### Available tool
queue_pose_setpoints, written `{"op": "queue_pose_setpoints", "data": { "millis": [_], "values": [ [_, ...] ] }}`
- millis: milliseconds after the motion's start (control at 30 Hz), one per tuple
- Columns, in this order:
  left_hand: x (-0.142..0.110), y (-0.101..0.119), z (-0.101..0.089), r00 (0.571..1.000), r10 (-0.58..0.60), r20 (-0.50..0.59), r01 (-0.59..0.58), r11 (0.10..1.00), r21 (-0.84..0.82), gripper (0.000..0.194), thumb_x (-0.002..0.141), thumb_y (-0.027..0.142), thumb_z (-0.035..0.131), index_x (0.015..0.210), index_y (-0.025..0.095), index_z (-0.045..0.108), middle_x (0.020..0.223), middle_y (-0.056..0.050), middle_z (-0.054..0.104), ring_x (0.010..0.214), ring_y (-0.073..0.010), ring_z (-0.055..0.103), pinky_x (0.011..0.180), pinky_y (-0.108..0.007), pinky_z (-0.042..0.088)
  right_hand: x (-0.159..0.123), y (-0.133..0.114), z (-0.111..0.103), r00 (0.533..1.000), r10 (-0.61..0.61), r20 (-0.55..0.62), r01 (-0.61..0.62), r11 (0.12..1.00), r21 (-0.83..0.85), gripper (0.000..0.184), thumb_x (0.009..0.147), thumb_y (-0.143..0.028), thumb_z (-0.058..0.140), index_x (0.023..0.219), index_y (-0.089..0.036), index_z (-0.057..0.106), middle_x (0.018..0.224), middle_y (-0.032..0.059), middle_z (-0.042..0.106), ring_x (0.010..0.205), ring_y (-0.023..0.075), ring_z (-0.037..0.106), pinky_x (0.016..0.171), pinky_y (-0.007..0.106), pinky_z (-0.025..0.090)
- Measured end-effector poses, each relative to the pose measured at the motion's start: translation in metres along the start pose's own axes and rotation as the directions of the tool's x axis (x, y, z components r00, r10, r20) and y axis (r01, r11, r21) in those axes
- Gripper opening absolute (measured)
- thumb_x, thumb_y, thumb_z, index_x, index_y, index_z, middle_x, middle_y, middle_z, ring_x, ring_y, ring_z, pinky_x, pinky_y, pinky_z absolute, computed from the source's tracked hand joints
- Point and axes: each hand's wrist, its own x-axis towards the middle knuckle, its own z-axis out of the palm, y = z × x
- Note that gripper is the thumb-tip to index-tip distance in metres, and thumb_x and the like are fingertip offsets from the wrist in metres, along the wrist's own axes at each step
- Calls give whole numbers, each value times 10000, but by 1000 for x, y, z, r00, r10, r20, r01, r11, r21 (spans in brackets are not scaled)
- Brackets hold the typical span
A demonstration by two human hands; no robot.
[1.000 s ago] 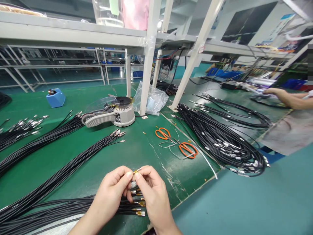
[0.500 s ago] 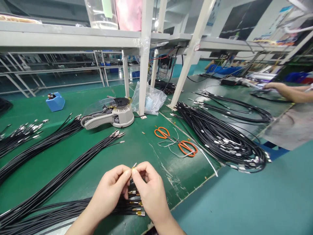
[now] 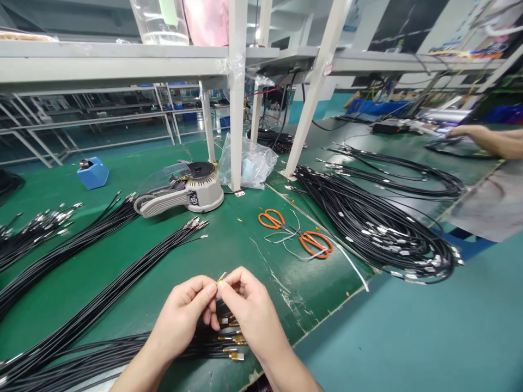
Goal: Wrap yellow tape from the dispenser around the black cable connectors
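Note:
My left hand (image 3: 186,316) and my right hand (image 3: 249,311) meet fingertip to fingertip near the front edge of the green table (image 3: 229,247). Together they pinch a small gold connector tip (image 3: 222,279) on the end of a thin black cable. Both hands are closed in a pinch. Under them lies a bundle of black cables with gold connector ends (image 3: 229,340), fanned out toward the table edge.
Long black cable bundles (image 3: 102,272) lie to the left. A grey tape dispenser (image 3: 183,191), two orange scissors (image 3: 300,231), a clear plastic bag (image 3: 251,160), a coiled cable heap (image 3: 379,228) and white rack posts (image 3: 237,92) stand behind. Another person's hand (image 3: 476,133) works at far right.
Both hands stay pinched on the connector and have shifted slightly up and left in view; the tip has turned a little between the fingertips. The camera view drifted slightly.

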Motion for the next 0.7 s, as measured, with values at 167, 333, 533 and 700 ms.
{"op": "queue_pose_setpoints", "data": {
  "millis": [167,333,533,700],
  "values": [
    [1,0,-5,997,30,65,-34,998,48,360,816,469,551,636,157,550,481,22,555,433,-88,503,472,-195,353,3,1,-6,995,97,21,-99,989,106,181,714,-237,679,613,-162,550,578,-42,597,544,87,506,564,212,393],
    [4,-5,-9,990,-26,137,42,993,-113,356,788,467,591,646,141,565,425,54,483,387,-92,526,444,-183,326,5,2,-12,981,133,143,-163,961,224,216,670,-268,747,781,-161,596,630,-23,633,622,116,558,634,244,419],
    [5,-2,-8,973,-87,212,155,931,-331,338,740,449,642,646,130,585,348,65,444,330,-110,535,398,-169,305,16,-4,-25,986,74,147,-91,989,116,246,671,-367,759,744,-156,655,647,-19,614,609,112,540,624,247,416],
    [3,0,-8,971,-72,227,152,921,-358,302,768,406,626,670,121,603,349,54,466,332,-100,533,405,-167,335,20,-9,-21,994,3,107,1,999,-36,234,717,-342,696,607,-165,589,561,-42,557,563,103,475,593,243,372]
  ]
}}
